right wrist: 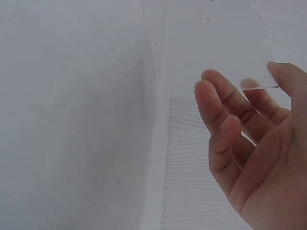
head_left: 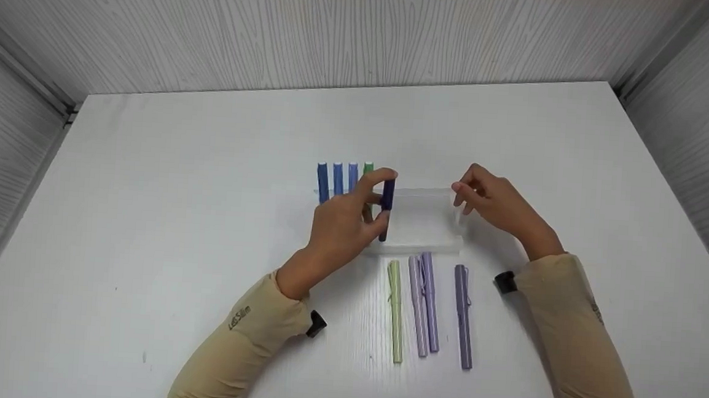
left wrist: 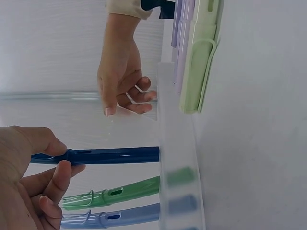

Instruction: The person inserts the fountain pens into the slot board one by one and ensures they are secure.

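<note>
My left hand pinches a dark blue pen upright between thumb and fingers, over a clear plastic box. In the left wrist view the end of this pen meets the box's frosted wall. Beside it, a green pen and a light blue pen stand in the box. Two further blue pens, one of them dark, stand at its left end. My right hand pinches the box's right edge between thumb and index finger, the other fingers loosely bent.
In front of the box a light green pen, two lilac pens and a greyish purple pen lie on the white table. Wood-grain panels surround the table at the back and sides.
</note>
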### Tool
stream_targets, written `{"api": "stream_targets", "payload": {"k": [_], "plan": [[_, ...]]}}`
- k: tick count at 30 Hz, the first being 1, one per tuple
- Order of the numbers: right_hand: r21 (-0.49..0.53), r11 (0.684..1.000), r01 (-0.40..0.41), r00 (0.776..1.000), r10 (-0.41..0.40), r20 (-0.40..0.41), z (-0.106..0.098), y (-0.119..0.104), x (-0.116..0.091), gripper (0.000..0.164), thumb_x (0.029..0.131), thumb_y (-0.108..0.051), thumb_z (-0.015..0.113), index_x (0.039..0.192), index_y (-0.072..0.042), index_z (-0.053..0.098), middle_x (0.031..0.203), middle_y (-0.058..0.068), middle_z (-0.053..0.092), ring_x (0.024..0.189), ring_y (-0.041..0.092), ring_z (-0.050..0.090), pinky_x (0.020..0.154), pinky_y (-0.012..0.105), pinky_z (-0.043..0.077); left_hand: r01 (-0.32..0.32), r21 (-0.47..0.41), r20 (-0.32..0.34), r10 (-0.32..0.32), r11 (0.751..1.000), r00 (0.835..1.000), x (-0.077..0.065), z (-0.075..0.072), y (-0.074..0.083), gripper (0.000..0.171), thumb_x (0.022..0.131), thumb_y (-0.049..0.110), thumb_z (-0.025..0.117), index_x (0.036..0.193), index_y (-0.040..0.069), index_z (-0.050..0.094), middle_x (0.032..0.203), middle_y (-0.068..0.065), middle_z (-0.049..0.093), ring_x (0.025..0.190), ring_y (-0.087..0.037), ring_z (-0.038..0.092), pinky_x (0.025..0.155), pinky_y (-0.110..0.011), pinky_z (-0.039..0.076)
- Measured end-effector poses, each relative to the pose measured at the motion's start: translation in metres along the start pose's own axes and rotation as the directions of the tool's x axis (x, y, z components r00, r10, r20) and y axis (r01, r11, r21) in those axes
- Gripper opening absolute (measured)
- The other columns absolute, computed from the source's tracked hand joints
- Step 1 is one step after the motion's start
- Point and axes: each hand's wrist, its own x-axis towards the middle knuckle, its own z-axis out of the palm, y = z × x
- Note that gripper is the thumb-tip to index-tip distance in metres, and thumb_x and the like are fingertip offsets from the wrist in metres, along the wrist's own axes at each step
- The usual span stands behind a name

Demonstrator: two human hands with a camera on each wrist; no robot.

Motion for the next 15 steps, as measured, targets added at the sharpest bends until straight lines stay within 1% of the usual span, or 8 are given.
{"api": "stream_targets", "payload": {"k": [3,5,10,15], "plan": [[0.007,1.000,0.006,1.000,-0.006,0.001,-0.0002,-0.0004,-0.0008,0.033,0.101,-0.039,0.045,0.102,-0.007,0.049,0.098,0.011,0.070,0.080,0.019,0.066,0.077,0.034,0.043,-0.004,0.000,0.004,0.004,1.000,1.000,0.0007,0.0019,-0.0016,0.051,0.088,0.013,0.063,0.132,0.027,0.041,0.093,-0.006,0.075,0.053,-0.010,0.048,0.046,-0.019,0.030],[0.003,1.000,0.008,1.000,-0.008,0.001,-0.0001,-0.0006,-0.0008,0.033,0.101,-0.039,0.045,0.102,-0.007,0.049,0.098,0.011,0.070,0.080,0.020,0.066,0.077,0.033,0.043,0.003,0.005,0.017,-0.003,1.000,1.000,0.0007,0.0030,-0.0028,0.051,0.088,0.013,0.063,0.132,0.028,0.040,0.094,-0.005,0.075,0.052,-0.009,0.047,0.046,-0.019,0.029],[-0.002,1.000,-0.002,1.000,0.002,0.005,-0.0004,-0.0011,-0.0006,0.033,0.101,-0.040,0.045,0.102,-0.007,0.049,0.099,0.011,0.070,0.080,0.019,0.066,0.075,0.032,0.044,0.029,0.021,0.062,-0.030,0.999,0.998,0.0010,0.0047,-0.0059,0.053,0.088,0.014,0.063,0.134,0.027,0.040,0.096,-0.006,0.076,0.050,-0.008,0.042,0.045,-0.019,0.027],[0.001,1.000,-0.011,1.000,0.011,0.010,-0.0009,-0.0012,-0.0004,0.034,0.101,-0.040,0.045,0.102,-0.007,0.049,0.099,0.011,0.070,0.080,0.019,0.065,0.074,0.032,0.045,0.064,0.014,0.097,-0.065,0.998,0.993,0.0022,0.0049,-0.0085,0.055,0.088,0.015,0.064,0.136,0.027,0.040,0.095,-0.006,0.075,0.050,-0.008,0.042,0.045,-0.020,0.028]]}}
